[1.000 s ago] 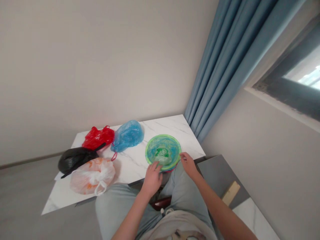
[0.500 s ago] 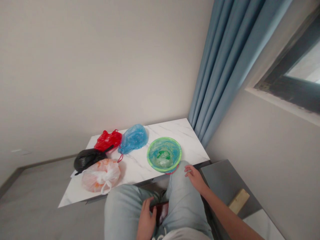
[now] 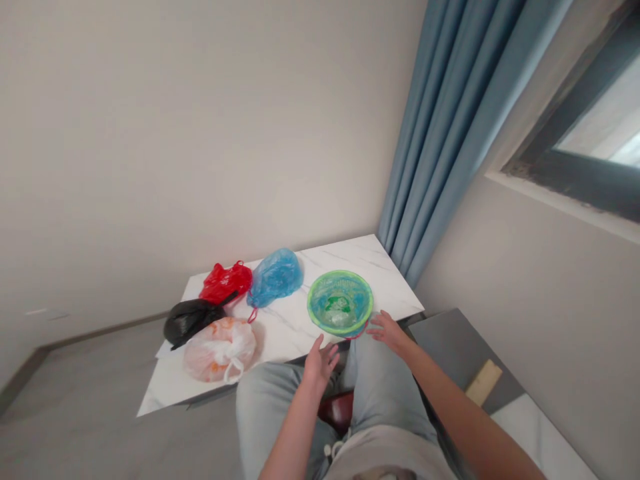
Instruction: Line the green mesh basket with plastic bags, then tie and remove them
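Note:
A green plastic basket, lined with a blue plastic bag whose red drawstring hangs below the rim, rests near the front edge of the white marbled table. My left hand is raised just in front of the basket, fingers apart and nothing in it. Close to the basket's right front side is my right hand, its fingers also spread. Whether its fingertips touch the drawstring, I cannot tell.
To the left lie a red bag, a blue tied bag, a black bag and a whitish knotted bag with orange bits. At right, a wooden block sits on a grey surface. A blue curtain hangs behind.
My left hand has lifted from my lap and moved forward toward the basket. My right hand has come off my knee, closer to the basket's side. The view has shifted slightly.

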{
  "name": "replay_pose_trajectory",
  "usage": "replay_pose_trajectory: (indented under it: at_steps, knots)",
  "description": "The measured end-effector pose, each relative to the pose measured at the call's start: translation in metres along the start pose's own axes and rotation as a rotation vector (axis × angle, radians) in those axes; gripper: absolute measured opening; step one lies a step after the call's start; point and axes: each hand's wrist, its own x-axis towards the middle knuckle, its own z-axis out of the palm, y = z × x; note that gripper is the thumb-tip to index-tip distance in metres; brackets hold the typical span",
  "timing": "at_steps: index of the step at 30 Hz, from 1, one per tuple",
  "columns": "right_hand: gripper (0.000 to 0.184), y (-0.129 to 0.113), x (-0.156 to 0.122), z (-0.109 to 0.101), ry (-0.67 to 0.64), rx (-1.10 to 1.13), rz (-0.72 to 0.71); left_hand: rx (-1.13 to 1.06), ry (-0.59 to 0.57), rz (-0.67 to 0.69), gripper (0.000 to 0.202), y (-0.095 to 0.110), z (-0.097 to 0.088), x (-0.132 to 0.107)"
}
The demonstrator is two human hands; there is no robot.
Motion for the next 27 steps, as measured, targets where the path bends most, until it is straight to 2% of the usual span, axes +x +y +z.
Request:
replay_pose_trajectory:
  at_steps: [2,5,9,12,16,22,27]
  knots:
    - [0.055,0.003,-0.006,0.002,0.011,0.13,0.023,0.011,-0.01,-0.075,0.03,0.013,-0.005,0.003]
    - [0.036,0.013,-0.014,0.003,-0.02,0.285,0.047,0.056,-0.014,-0.114,0.032,0.032,-0.009,0.012]
    - [0.02,0.025,-0.015,0.007,-0.048,0.282,0.06,0.125,-0.025,-0.075,0.027,0.049,-0.008,0.03]
    - [0.02,0.028,-0.007,0.007,0.012,0.258,0.02,0.115,-0.036,-0.074,0.024,0.053,-0.005,0.045]
    - [0.017,0.026,0.008,-0.004,0.067,0.296,0.0,0.057,-0.037,-0.087,0.026,0.055,-0.003,0.059]
    - [0.022,0.015,0.037,-0.022,-0.052,0.345,0.049,-0.021,-0.033,-0.104,0.026,0.058,-0.009,0.069]
    - [0.022,0.007,0.061,-0.016,-0.111,0.223,-0.004,-0.033,-0.044,-0.103,0.023,0.062,-0.009,0.074]
